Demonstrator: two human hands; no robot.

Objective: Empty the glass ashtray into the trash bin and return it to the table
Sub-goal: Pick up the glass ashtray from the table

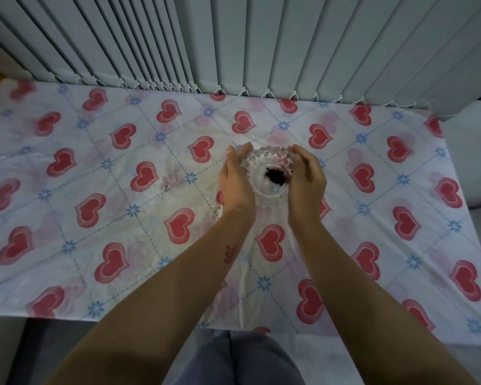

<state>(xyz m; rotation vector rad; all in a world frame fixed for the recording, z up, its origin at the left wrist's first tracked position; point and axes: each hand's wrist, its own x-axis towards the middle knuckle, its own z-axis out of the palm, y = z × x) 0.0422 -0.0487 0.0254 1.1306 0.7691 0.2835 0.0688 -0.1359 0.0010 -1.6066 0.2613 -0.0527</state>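
Two bare hands cup a glass ashtray (pixel 267 173) from either side: the left hand (pixel 236 182) and right hand (pixel 306 179) press its rim. Dark ash (pixel 275 176) sits inside the ashtray. Beneath the ashtray lies a heart-patterned tabletop (pixel 122 190); beyond it hang vertical blinds (pixel 233 37).

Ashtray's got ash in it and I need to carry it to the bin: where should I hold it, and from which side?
Hold the glass ashtray by its thick scalloped outer wall, from opposite sides, as the left hand and right hand cup it now. It is round, upright and open-topped, with dark ash loose in the bowl, so side pressure probably keeps it level.
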